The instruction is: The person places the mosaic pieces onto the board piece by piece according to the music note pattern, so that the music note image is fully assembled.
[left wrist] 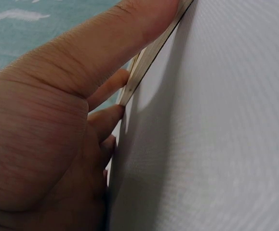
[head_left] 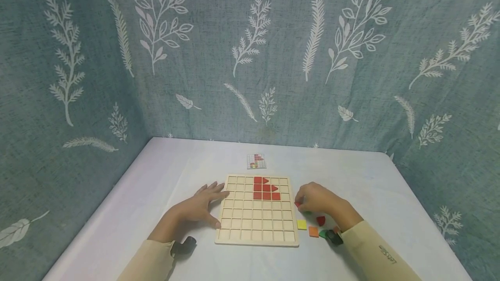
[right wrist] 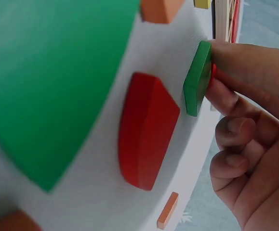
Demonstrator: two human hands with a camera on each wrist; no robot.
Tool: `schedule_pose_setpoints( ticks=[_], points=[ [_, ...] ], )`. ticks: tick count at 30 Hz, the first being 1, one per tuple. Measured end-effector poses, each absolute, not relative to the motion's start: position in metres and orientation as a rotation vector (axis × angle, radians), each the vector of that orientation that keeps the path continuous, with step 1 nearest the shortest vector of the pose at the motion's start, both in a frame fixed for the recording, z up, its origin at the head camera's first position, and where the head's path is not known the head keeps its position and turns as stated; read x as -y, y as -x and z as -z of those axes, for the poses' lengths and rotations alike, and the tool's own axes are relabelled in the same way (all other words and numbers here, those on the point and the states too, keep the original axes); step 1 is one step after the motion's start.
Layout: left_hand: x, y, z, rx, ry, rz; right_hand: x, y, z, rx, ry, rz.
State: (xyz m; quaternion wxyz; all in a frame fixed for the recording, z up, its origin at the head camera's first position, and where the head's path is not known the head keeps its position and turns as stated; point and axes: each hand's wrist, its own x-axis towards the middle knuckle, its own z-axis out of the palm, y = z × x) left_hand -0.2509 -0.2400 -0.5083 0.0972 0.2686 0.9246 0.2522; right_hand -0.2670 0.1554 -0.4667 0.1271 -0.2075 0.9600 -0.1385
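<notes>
A wooden grid board [head_left: 242, 224] lies flat in front of me, with red squares and red triangles [head_left: 266, 181] set in its upper rows. My left hand [head_left: 197, 206] is spread along the board's left edge, its thumb [left wrist: 144, 26] touching the side of the frame. Just off the board's right edge, my right hand [head_left: 318, 198] pinches a small red piece [right wrist: 213, 72] between thumb and forefinger; its shape is mostly hidden. Close by those fingertips sits a green piece [right wrist: 197, 82], overlapping the red one in the right wrist view.
A small printed pattern card [head_left: 256, 161] lies beyond the board. Right of the board are a yellow square [head_left: 301, 224], an orange square [head_left: 314, 231], a red curved-edge piece [head_left: 320, 220] and a green piece [head_left: 322, 233]. Patterned cloth [head_left: 250, 55] surrounds the white table.
</notes>
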Motion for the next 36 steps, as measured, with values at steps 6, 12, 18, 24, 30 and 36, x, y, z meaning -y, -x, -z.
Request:
schedule_pose_setpoints(
  ticks=[6,12,18,24,30,36],
  points=[
    [0.24,0.25,0.507,-2.736,-0.788,-0.752,-0.154,0.27,0.463,-2.819,0.584,0.418],
    [0.241,0.249,0.508,-2.745,-0.782,-0.749,-0.146,0.275,0.459,-2.866,0.592,0.442],
    [0.241,0.25,0.509,-2.757,-0.781,-0.735,-0.134,0.277,0.46,-2.871,0.599,0.432],
    [0.242,0.249,0.512,-2.747,-0.8,-0.747,-0.127,0.278,0.463,-2.83,0.546,0.508],
    [0.241,0.25,0.51,-2.738,-0.822,-0.765,-0.128,0.283,0.467,-2.845,0.705,0.527],
    [0.241,0.248,0.506,-2.735,-0.819,-0.761,-0.123,0.287,0.47,-2.827,0.769,0.51]
  ],
)
